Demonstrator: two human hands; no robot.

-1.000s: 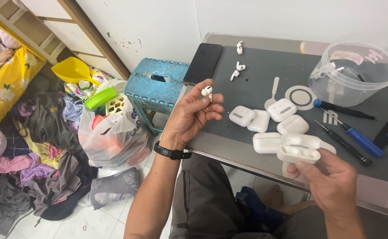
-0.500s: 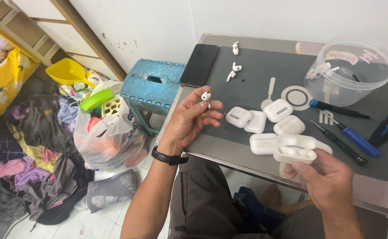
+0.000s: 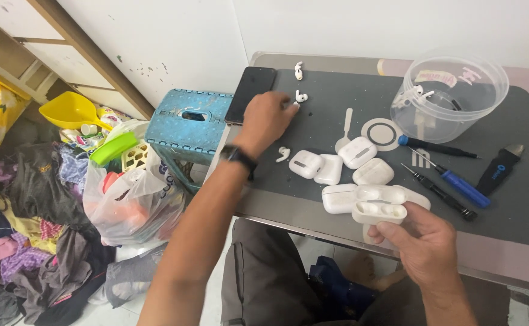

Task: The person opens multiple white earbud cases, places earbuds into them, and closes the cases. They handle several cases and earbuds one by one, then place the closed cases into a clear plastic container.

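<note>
While the head camera looks down, the left hand (image 3: 267, 121) reaches across the dark mat (image 3: 518, 223), fingers curled loosely over a white earbud (image 3: 300, 96), gripping nothing visible. Near the table's front edge, the right hand (image 3: 424, 244) pinches an open white charging case (image 3: 379, 211). Another earbud (image 3: 283, 153) lies just below the left hand.

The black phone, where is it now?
In the head view the black phone lies at the table's far left edge, just left of the left hand and beside the blue stool.
</note>
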